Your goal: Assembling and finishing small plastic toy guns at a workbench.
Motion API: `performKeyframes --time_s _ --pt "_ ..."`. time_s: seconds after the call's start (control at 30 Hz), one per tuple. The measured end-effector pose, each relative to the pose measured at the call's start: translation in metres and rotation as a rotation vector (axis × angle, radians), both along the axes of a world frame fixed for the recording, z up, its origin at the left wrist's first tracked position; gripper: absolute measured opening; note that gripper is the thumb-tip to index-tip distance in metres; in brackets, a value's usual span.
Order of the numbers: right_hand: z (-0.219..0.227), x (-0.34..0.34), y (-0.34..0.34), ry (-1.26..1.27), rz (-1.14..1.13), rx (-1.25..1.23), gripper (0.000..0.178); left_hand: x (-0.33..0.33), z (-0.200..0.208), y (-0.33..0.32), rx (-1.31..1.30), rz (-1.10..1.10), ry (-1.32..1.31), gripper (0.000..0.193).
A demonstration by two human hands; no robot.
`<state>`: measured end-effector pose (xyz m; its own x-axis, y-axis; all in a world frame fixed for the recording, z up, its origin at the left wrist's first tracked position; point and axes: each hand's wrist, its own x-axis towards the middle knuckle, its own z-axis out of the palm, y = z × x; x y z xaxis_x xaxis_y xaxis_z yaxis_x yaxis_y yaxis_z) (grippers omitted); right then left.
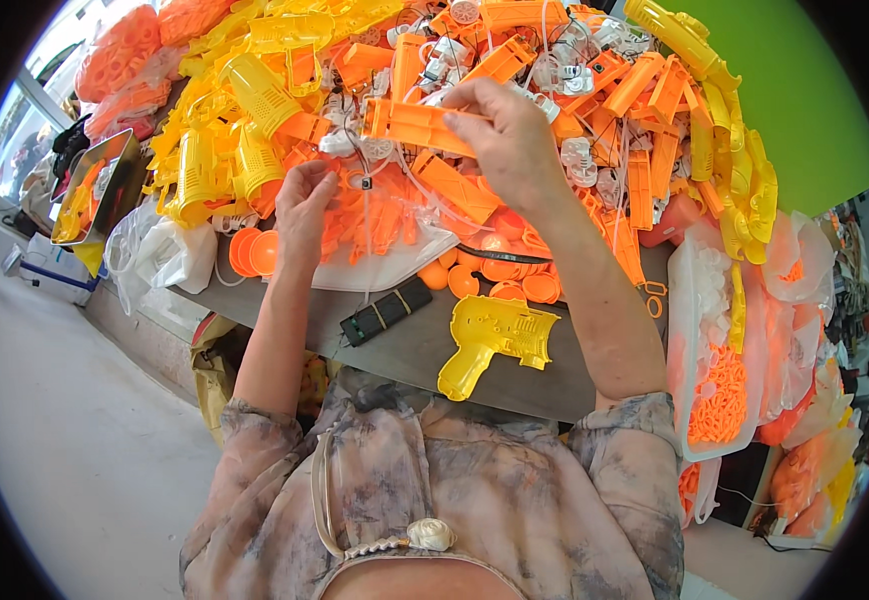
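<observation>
My right hand (520, 145) is closed around one end of a long orange plastic part (410, 125), shaped like a narrow open tray, above the heap. To its left, my left hand (305, 205) has its fingers curled in towards the thumb; whatever they may pinch is too small to make out. Beside those fingertips is a small black piece (366, 183) on a thin pale wire. On the table before me lies a yellow pistol-shaped half shell (490, 345), inner side up. Left of it rests a dark block with a band around it (385, 312).
A heap of orange trays, white gear units (580, 160) and wires covers the far side of the grey table (415, 355). Yellow shells (255, 90) are piled left and right. Orange round caps (505, 270) lie nearer. A clear bin (690, 400) with small orange pieces stands at right.
</observation>
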<state>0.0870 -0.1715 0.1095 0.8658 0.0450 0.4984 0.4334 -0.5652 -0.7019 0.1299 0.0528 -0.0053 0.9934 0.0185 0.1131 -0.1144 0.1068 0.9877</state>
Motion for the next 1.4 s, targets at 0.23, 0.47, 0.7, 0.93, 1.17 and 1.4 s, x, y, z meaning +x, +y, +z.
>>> performKeyframes --time_s 0.23,0.47,0.7,0.93,1.17,1.4 --pt "0.033 -0.025 -0.004 0.279 0.089 0.240 0.014 0.000 -0.002 0.005 -0.773 -0.658 0.310 0.044" --pt "0.042 -0.056 -0.028 0.296 0.231 0.220 0.013 -0.016 0.014 -0.002 -0.966 -0.812 0.333 0.043" --pt "0.041 -0.054 -0.084 0.320 0.013 0.191 0.012 -0.032 0.046 -0.040 -0.794 -0.803 0.319 0.031" --pt "-0.013 -0.048 -0.101 -0.104 -0.462 -0.621 0.021 -0.023 0.039 -0.079 -0.837 -0.802 0.515 0.022" --pt "-0.035 -0.103 -0.032 0.080 -0.149 -0.057 0.018 -0.035 0.041 -0.084 -0.822 -0.845 0.514 0.021" --pt "-0.058 -0.093 -0.030 0.408 0.044 0.729 0.021 -0.045 0.047 -0.094 -0.711 -0.815 0.427 0.023"
